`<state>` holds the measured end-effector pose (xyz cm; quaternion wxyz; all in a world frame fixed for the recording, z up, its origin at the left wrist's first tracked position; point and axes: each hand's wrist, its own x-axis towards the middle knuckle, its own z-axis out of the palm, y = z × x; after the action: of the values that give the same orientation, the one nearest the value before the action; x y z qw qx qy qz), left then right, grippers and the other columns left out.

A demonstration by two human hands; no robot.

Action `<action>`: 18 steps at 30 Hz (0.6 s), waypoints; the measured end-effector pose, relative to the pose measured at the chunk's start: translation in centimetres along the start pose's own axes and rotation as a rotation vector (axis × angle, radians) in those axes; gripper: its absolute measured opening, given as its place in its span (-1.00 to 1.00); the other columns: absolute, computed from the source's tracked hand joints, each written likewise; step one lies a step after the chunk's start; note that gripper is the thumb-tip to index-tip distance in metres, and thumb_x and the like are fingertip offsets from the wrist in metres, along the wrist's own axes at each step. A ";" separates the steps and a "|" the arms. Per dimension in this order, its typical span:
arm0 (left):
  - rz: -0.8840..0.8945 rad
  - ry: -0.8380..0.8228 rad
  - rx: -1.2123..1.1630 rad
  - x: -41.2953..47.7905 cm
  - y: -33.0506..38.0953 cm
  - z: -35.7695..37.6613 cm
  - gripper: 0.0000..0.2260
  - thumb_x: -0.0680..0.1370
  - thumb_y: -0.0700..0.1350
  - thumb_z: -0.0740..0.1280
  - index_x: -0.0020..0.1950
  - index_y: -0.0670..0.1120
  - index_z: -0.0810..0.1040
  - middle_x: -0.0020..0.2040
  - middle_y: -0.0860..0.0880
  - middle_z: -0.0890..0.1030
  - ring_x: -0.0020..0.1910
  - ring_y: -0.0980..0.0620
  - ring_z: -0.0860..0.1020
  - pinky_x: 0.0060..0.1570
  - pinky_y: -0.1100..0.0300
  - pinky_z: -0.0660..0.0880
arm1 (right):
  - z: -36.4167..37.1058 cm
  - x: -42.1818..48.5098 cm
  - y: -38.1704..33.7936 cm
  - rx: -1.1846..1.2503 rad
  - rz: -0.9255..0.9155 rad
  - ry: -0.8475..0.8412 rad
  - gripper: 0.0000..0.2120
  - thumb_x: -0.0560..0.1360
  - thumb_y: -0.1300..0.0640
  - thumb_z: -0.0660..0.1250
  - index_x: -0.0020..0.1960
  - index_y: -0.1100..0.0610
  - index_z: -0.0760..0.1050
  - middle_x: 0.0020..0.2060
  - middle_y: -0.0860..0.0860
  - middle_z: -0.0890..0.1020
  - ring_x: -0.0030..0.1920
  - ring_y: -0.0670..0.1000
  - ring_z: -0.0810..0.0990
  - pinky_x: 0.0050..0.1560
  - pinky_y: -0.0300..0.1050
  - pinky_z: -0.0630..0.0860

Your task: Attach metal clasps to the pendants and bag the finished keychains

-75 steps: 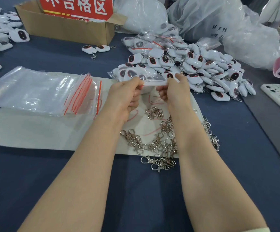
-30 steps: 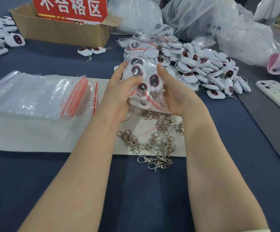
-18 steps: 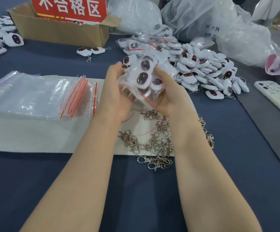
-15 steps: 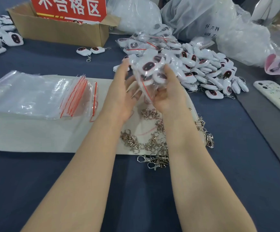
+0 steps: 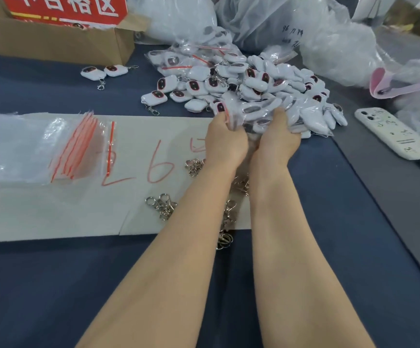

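Dark blue cloth (image 5: 53,285) covers the table, with a grey strip (image 5: 392,202) along its right side. At the far edge stand big clear plastic sacks (image 5: 266,18), and to their left a cardboard box (image 5: 53,43) with a red sign (image 5: 65,8) in white characters. A white foam sheet (image 5: 53,209) lies across the middle of the table and bears red handwritten marks. In front of the sacks is a heap of white pendants (image 5: 254,81) with dark red-rimmed faces; some are loose and some are already in bags. On the left part of the sheet lies a stack of empty zip bags (image 5: 28,146) with red closing strips. Both bare forearms reach forward over the right end of the sheet. The left hand (image 5: 225,144) and the right hand (image 5: 278,139) are close together, and each grips with curled fingers one side of a filled bag (image 5: 261,114) of keychains. This bag is at the near edge of the heap; whether it rests on the heap cannot be told. A phone in a white case (image 5: 395,133) lies on the grey strip, and a pink object (image 5: 400,86) is behind it. Metal clasps (image 5: 162,205) lie scattered on the sheet, and the forearms hide many of them. Two separate keychains (image 5: 103,71) lie just in front of the box.
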<state>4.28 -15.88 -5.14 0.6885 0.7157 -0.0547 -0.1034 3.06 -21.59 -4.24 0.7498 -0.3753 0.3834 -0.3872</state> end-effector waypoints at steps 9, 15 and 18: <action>0.007 -0.045 0.079 -0.5 -0.1 0.1 -0.84 0.50 -0.30 0.25 0.03 -0.14 0.50 -0.01 -0.20 0.61 0.01 -0.21 0.59 0.08 -0.12 0.52 | 0.1 1.1 -0.5 -0.225 0.074 0.033 -0.53 0.51 0.16 0.30 0.32 0.29 0.21 0.05 0.12 0.49 -0.10 0.07 0.46 -0.20 -0.13 0.43; -0.002 -0.078 0.094 -0.9 -0.5 -0.1 -0.74 0.46 -0.32 0.27 0.13 -0.13 0.52 -0.01 -0.17 0.63 0.01 -0.21 0.59 0.06 -0.07 0.53 | 0.2 1.2 -0.3 -0.209 0.084 0.055 -0.54 0.57 0.20 0.24 0.36 0.32 0.14 -0.13 0.03 0.38 -0.05 0.03 0.41 -0.11 -0.17 0.37; 0.000 -0.091 0.107 -0.9 -0.5 -0.1 -0.74 0.47 -0.29 0.27 0.15 -0.13 0.52 0.00 -0.16 0.62 0.02 -0.20 0.59 0.07 -0.05 0.54 | 0.1 1.3 0.0 -0.189 0.078 0.072 -0.55 0.57 0.20 0.22 0.38 0.31 0.16 -0.06 0.06 0.41 -0.05 0.03 0.42 -0.15 -0.17 0.38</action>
<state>3.36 -15.54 -5.57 0.6460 0.7461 -0.0916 -0.1326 3.66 -22.68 -4.62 0.7113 -0.4151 0.4590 -0.3331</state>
